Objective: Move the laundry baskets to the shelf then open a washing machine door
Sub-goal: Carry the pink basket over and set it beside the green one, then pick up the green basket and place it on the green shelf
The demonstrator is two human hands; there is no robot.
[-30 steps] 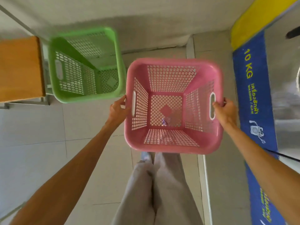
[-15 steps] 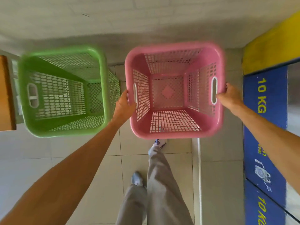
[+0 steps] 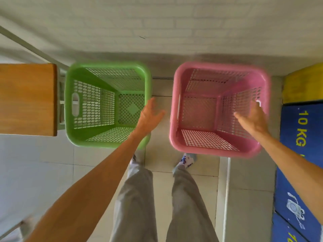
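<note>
A person's open, empty left hand (image 3: 150, 114) and right hand (image 3: 253, 117) hover by a pink perforated plastic laundry basket (image 3: 220, 109) beside a green perforated plastic one (image 3: 106, 103) against the wall, apparently placed; the washing-machine door remains unopened.

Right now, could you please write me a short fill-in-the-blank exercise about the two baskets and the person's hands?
1. The basket beside the wooden table is coloured ____.
2. The left hand is open in the gap between the green basket and the ____ basket.
3. The right hand is open in front of the pink basket, so it grips ____.
4. The white number on the blue panel reads ____ KG.

Missing words: green; pink; nothing; 10
</note>
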